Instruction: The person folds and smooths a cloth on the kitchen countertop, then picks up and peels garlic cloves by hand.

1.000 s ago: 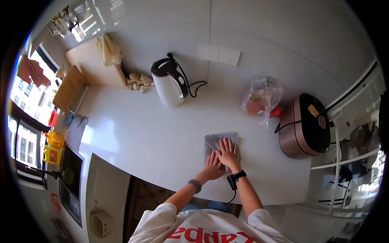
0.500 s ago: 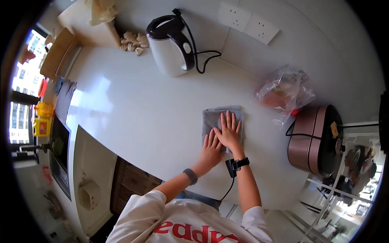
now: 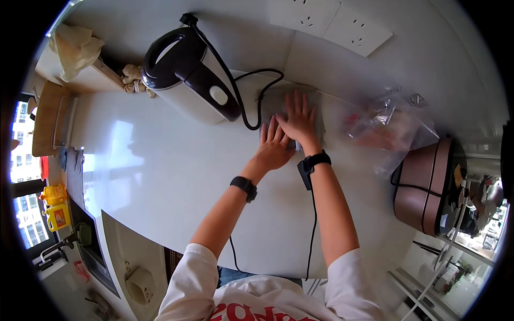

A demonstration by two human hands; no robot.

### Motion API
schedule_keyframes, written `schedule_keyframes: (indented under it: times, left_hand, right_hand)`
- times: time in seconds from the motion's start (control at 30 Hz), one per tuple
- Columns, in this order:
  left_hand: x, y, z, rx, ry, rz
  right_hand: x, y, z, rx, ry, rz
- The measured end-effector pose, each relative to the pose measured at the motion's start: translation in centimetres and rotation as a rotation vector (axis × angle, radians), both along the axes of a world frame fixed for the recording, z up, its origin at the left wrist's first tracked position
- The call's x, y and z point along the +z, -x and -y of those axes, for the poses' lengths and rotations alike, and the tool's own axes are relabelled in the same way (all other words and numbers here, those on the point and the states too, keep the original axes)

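Note:
A folded grey cloth [image 3: 274, 102] lies on the white countertop [image 3: 176, 166], close to the wall. Pressed flat on it is my right hand [image 3: 299, 122], fingers spread and pointing toward the wall. My left hand [image 3: 274, 147] rests flat at the cloth's near left part, its fingertips beside the right palm. Both hands are open and cover much of the cloth. Just left of the cloth, the black cord of a white and dark electric kettle [image 3: 193, 80] loops down onto the counter.
To the right are a clear plastic bag [image 3: 393, 125] with reddish contents and a brown rice cooker [image 3: 420, 187]. Ginger [image 3: 133, 77] sits at the back left. Wall sockets [image 3: 332, 24] are above. A sink [image 3: 92, 246] and yellow bottles [image 3: 56, 216] stand at left.
Both hands have slid forward toward the wall with the cloth beneath them, arms stretching out further. The view has also shifted, so the kettle looks larger and nearer.

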State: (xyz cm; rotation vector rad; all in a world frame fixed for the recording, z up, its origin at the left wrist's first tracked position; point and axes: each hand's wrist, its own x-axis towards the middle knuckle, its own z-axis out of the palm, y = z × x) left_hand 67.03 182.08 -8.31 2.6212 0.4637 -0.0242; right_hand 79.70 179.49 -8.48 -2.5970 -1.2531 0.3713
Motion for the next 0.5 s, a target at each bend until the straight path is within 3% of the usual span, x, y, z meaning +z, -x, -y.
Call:
schedule_keyframes:
  times: [0.23,0.37,0.5]
  left_hand:
    - [0.8,-1.5,-3.0,-0.087,0.079,-0.055]
    - [-0.6,-1.6,-2.8,-0.068,0.057,0.067]
    - [-0.3,-2.0,-2.4,-0.026,0.047,-0.050]
  right_hand:
    - [-0.8,-2.0,-1.7,0.018,0.050,-0.010]
    - [-0.7,-2.5,-1.8,0.018,0.133,-0.011]
    - [-1.7,-3.9,-1.7,0.074,0.160,0.025]
